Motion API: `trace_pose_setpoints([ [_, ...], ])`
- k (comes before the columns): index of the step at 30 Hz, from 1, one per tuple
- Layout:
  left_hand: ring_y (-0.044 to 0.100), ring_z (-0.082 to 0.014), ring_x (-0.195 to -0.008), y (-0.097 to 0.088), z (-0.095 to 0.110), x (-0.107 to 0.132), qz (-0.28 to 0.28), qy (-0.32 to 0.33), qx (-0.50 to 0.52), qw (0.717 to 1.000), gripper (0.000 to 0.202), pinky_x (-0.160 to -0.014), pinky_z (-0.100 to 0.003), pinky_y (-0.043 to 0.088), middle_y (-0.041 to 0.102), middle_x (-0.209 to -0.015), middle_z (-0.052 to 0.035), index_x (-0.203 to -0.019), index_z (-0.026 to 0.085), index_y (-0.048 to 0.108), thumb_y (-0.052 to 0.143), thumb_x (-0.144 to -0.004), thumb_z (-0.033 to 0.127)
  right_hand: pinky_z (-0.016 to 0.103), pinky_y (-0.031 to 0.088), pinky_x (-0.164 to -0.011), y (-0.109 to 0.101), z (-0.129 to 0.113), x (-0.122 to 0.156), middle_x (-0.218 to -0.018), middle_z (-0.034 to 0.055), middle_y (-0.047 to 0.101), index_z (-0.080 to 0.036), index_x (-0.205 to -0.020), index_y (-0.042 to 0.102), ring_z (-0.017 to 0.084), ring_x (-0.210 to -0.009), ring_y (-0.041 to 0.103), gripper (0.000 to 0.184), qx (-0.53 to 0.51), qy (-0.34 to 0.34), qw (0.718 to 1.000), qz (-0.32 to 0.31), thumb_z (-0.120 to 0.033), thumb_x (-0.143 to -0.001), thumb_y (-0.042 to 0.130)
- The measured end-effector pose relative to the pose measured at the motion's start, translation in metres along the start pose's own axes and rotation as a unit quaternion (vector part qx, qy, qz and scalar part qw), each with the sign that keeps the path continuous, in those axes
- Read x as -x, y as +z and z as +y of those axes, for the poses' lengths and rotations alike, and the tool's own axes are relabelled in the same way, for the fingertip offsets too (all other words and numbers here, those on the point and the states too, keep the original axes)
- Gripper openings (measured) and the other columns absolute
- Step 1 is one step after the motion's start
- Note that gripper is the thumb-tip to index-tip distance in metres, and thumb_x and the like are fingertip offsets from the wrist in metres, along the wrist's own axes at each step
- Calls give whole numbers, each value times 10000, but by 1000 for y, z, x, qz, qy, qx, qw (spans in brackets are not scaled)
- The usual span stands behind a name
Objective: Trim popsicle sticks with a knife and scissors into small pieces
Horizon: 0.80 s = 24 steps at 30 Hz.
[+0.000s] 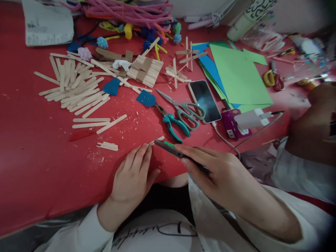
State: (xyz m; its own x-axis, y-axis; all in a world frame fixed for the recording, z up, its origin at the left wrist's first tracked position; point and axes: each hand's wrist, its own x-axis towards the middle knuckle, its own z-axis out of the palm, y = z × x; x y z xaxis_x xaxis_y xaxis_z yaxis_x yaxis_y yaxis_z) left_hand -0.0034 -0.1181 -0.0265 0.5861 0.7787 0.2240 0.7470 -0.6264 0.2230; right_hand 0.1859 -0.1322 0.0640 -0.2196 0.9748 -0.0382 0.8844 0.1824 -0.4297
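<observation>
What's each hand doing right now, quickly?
Left hand: open, palm down, fingertips at a small wooden stick on the red table.
Right hand: closed, holding a knife.

No word can be read with certainty. Black handwriting-like script runs across the person's white shirt [157, 234]; one large, rounded character there resembles a D, but the full wording cannot be made out. The white paper [48, 24] at the far left of the counter [31, 122] bears rows of faint grey print and a small darker mark, all too blurred to read. On the pale lower part of the patterned tumbler [240, 26], a tiny line of lettering is likewise illegible.
</observation>
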Motion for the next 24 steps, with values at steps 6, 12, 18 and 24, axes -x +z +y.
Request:
trace_pose_setpoints([
  [6, 549, -259, -1045, 1, -1, 0, 1, 6, 3, 1000, 470, -895, -359, 468, 611, -1190, -137, -1195, 42, 553, 534, -826, 333, 275, 579, -626, -1, 0, 0, -969, 103, 708, -102, -1124, 605, 173, -750, 695, 321, 4, -4, 1000, -6, -140, -862, 424],
  [12, 551, -262, -1045, 2, -1, 0, 2, 5, 2, 1000, 480, -902, -360, 462, 613, -1186, -141, -1201, 34, 549, 543, -821, 326, 265, 577, -639, -1, 0, 0, -983, 94, 707, -109, -1125, 602, 169, -775, 696, 317, 4, -5, 1000, -6, -141, -862, 427],
  [18, 556, -260, -1036, 1, -1, 0, 4, 5, 1, 1000, 472, -894, -356, 465, 618, -1183, -132, -1194, 37, 560, 542, -821, 325, 251, 574, -623, -3, -1, -1, -976, 92, 711, -112, -1119, 606, 165, -762, 697, 316, 12, -12, 1000, -3, -142, -862, 424],
  [24, 556, -259, -1050, 1, 0, 1, -6, 2, -2, 1000, 462, -907, -353, 460, 615, -1187, -132, -1193, 52, 564, 528, -828, 333, 283, 584, -650, -2, -1, -2, -986, 102, 704, -99, -1123, 606, 182, -781, 696, 326, 18, -18, 1000, -6, -130, -853, 426],
])
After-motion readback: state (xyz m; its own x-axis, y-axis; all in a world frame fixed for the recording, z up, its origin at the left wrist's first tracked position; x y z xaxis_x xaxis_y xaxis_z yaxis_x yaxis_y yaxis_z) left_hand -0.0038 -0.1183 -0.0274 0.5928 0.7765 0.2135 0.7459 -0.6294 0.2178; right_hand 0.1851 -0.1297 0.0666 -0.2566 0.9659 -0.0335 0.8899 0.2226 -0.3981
